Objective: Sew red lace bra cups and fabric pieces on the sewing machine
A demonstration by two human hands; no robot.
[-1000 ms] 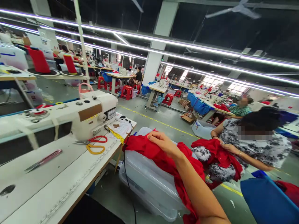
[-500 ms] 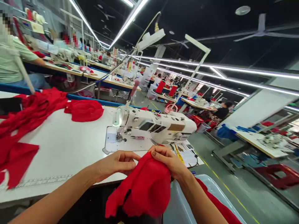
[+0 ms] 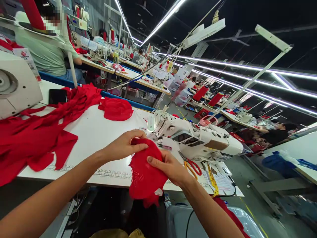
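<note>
A piece of red fabric [image 3: 146, 175] with a lacy patch along its left side hangs between my hands, over the table's front edge. My left hand [image 3: 128, 143] pinches its upper left part, thumb on top. Gripping the right side is my right hand [image 3: 170, 165], its thumb lying across the cloth and its other fingers mostly behind. Just beyond the hands stands a white sewing machine [image 3: 193, 135]. Red-and-orange-handled scissors [image 3: 192, 167] lie to the right of my right hand.
A heap of red fabric pieces [image 3: 37, 142] covers the table's left side, near a black phone [image 3: 58, 96]. A smaller red pile [image 3: 116, 109] lies farther back. A yellow tape measure [image 3: 212, 180] rests at right. Below is a translucent bin [image 3: 185, 219]. A co-worker [image 3: 44, 53] sits at left.
My view has swung left. The red fabric has been raised and spread toward the machine, showing its lacy side. My left hand, close to the cloth before, now grips its upper edge.
</note>
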